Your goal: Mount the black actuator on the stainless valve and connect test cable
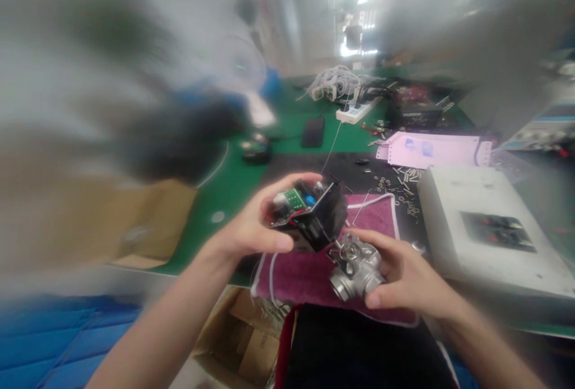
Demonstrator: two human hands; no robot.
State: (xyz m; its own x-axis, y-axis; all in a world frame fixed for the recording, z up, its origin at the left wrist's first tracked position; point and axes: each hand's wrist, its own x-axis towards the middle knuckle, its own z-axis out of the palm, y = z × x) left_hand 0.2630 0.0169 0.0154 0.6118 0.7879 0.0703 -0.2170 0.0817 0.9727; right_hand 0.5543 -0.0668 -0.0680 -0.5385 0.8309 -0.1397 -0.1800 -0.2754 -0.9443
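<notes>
My left hand [251,227] is closed round a black housing [314,215] with a green circuit board and red wires showing inside. My right hand [404,275] grips a silver metal valve body [354,266] just below and to the right of the housing. The two parts touch or nearly touch above a maroon cloth [305,269] on the green bench. The picture is smeared by motion, mostly on the left.
A white flat enclosure [489,227] lies to the right. Loose screws [399,182], a pink sheet [431,149], a power strip [357,111], a phone [313,131] and white cables [336,81] lie behind. Cardboard boxes [242,341] stand below the bench edge.
</notes>
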